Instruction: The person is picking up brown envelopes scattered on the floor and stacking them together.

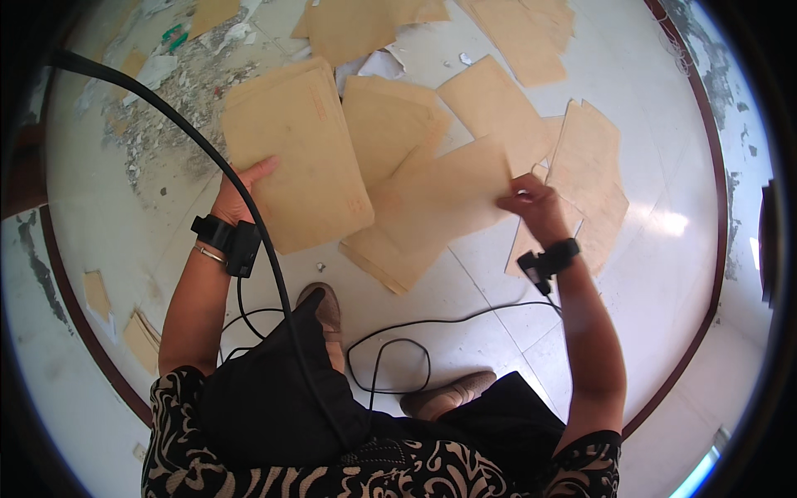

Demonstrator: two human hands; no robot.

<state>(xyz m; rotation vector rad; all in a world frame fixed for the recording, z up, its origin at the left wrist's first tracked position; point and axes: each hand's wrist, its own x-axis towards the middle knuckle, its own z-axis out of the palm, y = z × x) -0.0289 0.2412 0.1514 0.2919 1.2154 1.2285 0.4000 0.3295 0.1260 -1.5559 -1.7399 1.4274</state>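
Observation:
A stack of brown paper envelopes (303,166) is gripped at its left edge by my left hand (241,189), thumb on top and fingers hidden underneath. My right hand (533,199) pinches the right edge of a single brown envelope (452,195), which slants toward the stack and looks slightly blurred. Beneath and beyond it, more brown envelopes (390,124) lie overlapping on the floor. To the right of my right hand is another loose pile of envelopes (589,166). Black devices are strapped to both my wrists.
Paper scraps and crumbled debris (178,116) cover the floor at the far left. More envelopes (519,37) lie at the far side. A black cable (187,124) crosses in front of my left arm, and thinner cable loops (390,340) lie around my shoes (448,394).

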